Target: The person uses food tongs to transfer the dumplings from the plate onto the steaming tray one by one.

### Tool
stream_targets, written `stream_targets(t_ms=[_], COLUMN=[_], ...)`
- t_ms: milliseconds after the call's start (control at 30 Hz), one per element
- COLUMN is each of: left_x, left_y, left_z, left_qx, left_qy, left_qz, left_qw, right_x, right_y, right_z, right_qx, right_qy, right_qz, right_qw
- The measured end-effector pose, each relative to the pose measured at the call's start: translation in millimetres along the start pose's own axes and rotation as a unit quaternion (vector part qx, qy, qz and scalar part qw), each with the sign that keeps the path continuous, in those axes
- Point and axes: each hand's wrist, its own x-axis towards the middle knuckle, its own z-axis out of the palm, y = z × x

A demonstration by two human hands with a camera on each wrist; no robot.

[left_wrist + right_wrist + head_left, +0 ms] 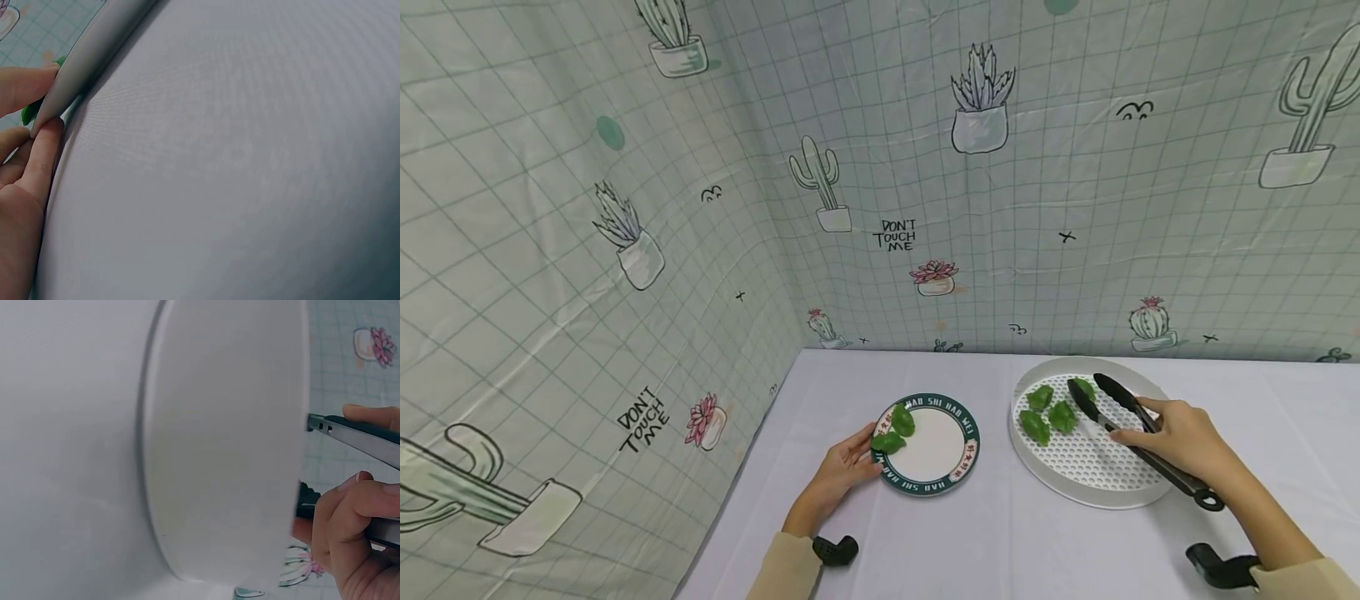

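Observation:
My left hand point(847, 471) pinches the left rim of a round white plate point(936, 446) with a dark green lettered border. In the left wrist view, the thumb lies above the rim and fingers are beneath it. Two glossy green pieces, like cut pepper point(902, 421), lie at the plate's left side. Black-tipped tongs point(1165, 468) are in my right hand point(1187, 437), their arms spread apart. The tips hang over a round white perforated tray point(1112, 471), around one green piece point(1086, 387); whether they touch it I cannot tell. Several other green pieces point(1062, 417) lie left of the tips.
A white cloth point(955, 542) covers the table under plate and tray. Behind and to the left stands a gridded cactus-print curtain point(1037, 208), meeting the table's back edge. Black wrist mounts point(835, 550) sit on both forearms, low over the cloth.

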Motion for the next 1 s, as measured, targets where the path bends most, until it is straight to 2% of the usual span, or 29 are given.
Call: stream_targets(t_ms=[200,400,767,1000], left_x=[0.6,3.9,7.4,6.8], left_y=[-0.8,-3.1,-4.6,-3.1], left_z=[-0.6,-0.1,3.7,5.1], left_qx=[-0.003,0.001,0.011,0.009], left_qy=[-0.001,0.004,0.018,0.019], left_qz=[0.002,0.002,0.0,0.002], left_qw=[1.0,1.0,0.9998,0.9998], right_x=[-0.7,5.0,24.4,38.3], right_y=[-20.6,-46.5,-91.5,-111.1], right_z=[-7.0,2.4,41.2,75.5], right_qx=[0.009,0.021,0.101,0.124], right_qy=[0.018,0.014,-0.024,-0.049], right_qz=[-0.014,-0.039,-0.083,-0.104], right_qw=[1.0,0.999,0.991,0.985])
